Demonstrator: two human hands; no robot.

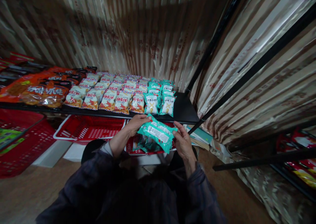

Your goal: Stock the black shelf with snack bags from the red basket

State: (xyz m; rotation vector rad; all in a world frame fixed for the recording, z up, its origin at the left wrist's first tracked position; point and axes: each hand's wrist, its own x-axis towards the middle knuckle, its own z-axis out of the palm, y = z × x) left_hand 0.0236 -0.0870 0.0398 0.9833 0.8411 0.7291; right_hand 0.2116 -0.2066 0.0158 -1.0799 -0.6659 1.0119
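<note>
Two teal snack bags [158,133], one overlapping the other, are held between my hands just in front of the shelf edge. My left hand [136,124] is closed on their left end, and my right hand [182,139] pinches the right end. Behind them on the black shelf [186,108] stand more teal and white bags [151,103] in two short columns. Rows of white and orange snack bags [108,98] sit to their left. Below the held bags, a red basket [130,148] contains more teal packs, partly hidden.
Orange packages [51,92] fill the shelf's left part. Red baskets [91,123] are beneath it, one at far left holding green packs. Black metal poles [247,82] slant across the right, before a striped curtain [153,29]. Books [201,135] lie below the shelf's right end.
</note>
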